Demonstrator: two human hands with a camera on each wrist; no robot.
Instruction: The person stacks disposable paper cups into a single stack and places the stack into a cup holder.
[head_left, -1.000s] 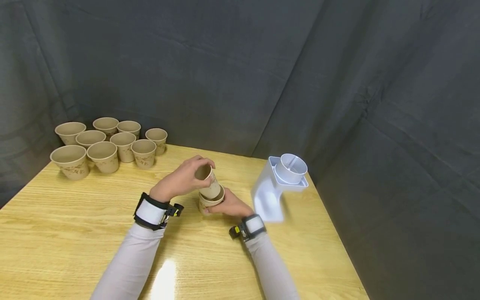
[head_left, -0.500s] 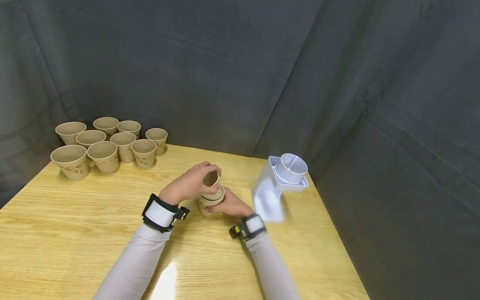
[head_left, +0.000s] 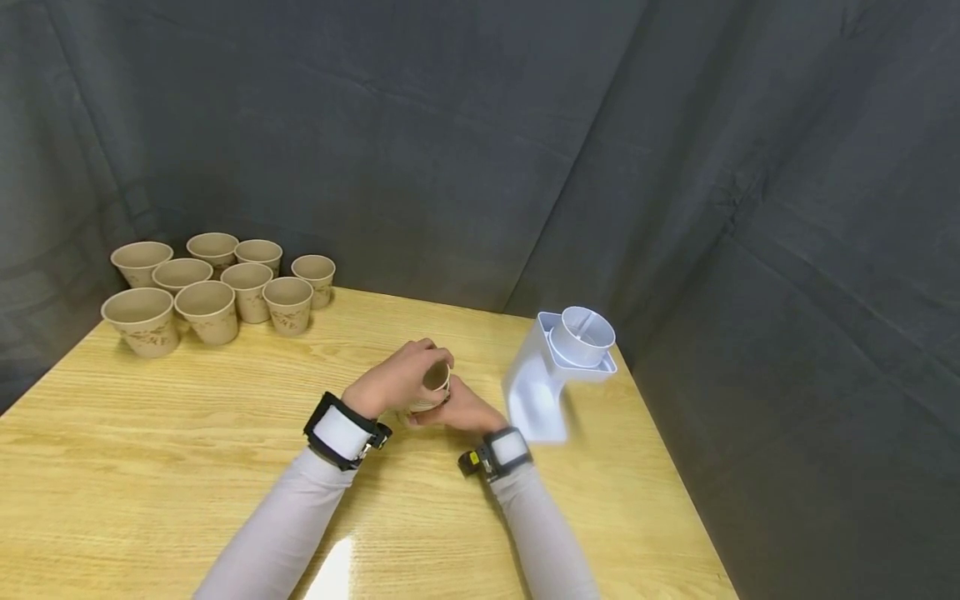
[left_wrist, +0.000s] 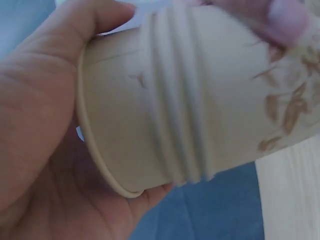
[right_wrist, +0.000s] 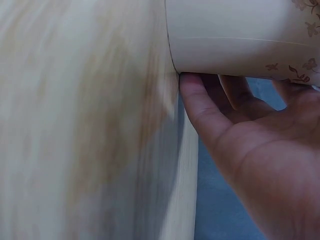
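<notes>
My left hand (head_left: 405,377) grips a beige paper cup (left_wrist: 112,110) near its rim. The cup sits partway down in a stack of paper cups (left_wrist: 230,90), its wall showing above several stacked rims. The stack has brown floral print and stands on the table. My right hand (head_left: 468,408) holds the stack from the right, its thumb (left_wrist: 290,20) against the printed wall in the left wrist view. In the right wrist view, its fingers (right_wrist: 205,102) lie along the stack's wall down at the base. From the head view, the hands hide most of the stack.
Several beige paper cups (head_left: 206,310) stand mouth up at the back left of the wooden table (head_left: 150,467). To the right of the hands is a white plastic stand (head_left: 536,392) with a round collar (head_left: 582,335) on top. Dark curtains (head_left: 420,150) hang behind the table.
My left hand has moved down and to the right, lowering the cup into the stack. The right hand has kept its place around the stack.
</notes>
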